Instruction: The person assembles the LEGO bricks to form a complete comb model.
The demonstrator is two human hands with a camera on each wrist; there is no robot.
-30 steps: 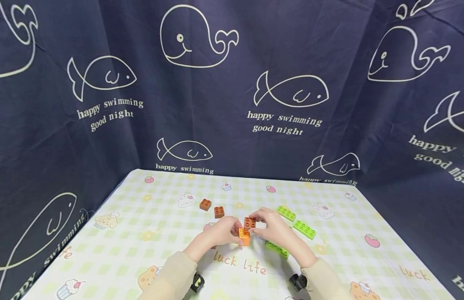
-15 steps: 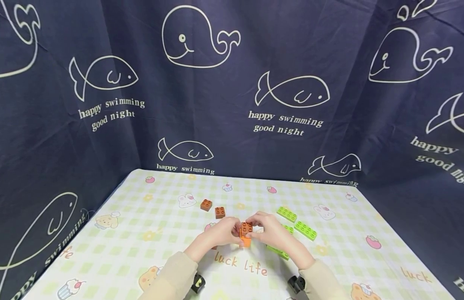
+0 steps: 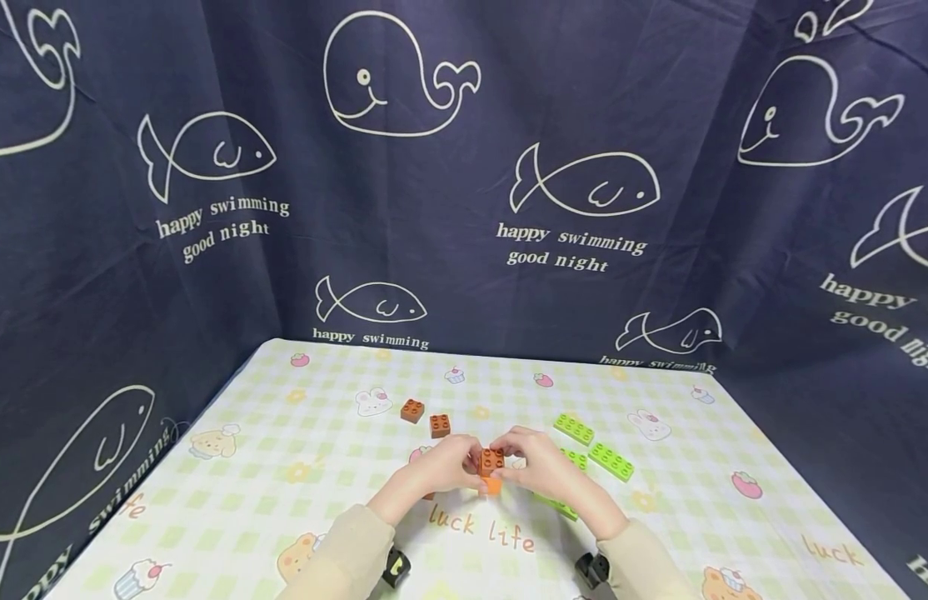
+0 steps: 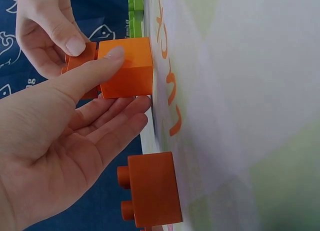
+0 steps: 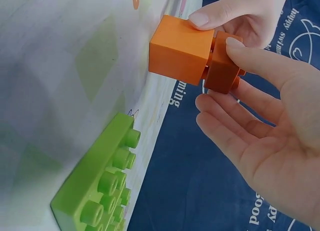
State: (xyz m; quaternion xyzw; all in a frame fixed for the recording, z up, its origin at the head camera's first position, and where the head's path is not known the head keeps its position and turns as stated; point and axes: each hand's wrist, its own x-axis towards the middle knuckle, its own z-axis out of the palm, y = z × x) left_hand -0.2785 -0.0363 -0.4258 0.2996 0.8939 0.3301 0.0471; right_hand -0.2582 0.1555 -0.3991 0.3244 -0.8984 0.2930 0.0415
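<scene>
My left hand [image 3: 447,463] pinches an orange toy building block [image 5: 177,51] that stands upright on the tablecloth, thumb on its near side. Above it, my right hand [image 3: 541,463] grips a smaller brown four-stud block [image 3: 491,459] between thumb and fingers. The brown block sits over the orange one's studs; a thin gap with studs showing runs between the two in the right wrist view. Beside the left hand lies another brown block [image 4: 152,191], mostly hidden under that hand in the head view.
Two brown blocks, one left [image 3: 412,410] and one right [image 3: 440,426], lie beyond the left hand. Several long light-green blocks are on the right, including one farther back [image 3: 574,428] and one near the right wrist [image 5: 100,181]. A dark printed curtain [image 3: 464,250] surrounds the table.
My right hand has brought the brown block left and toward me, from beside and behind the orange block to on top of it. The left hand has kept its hold.
</scene>
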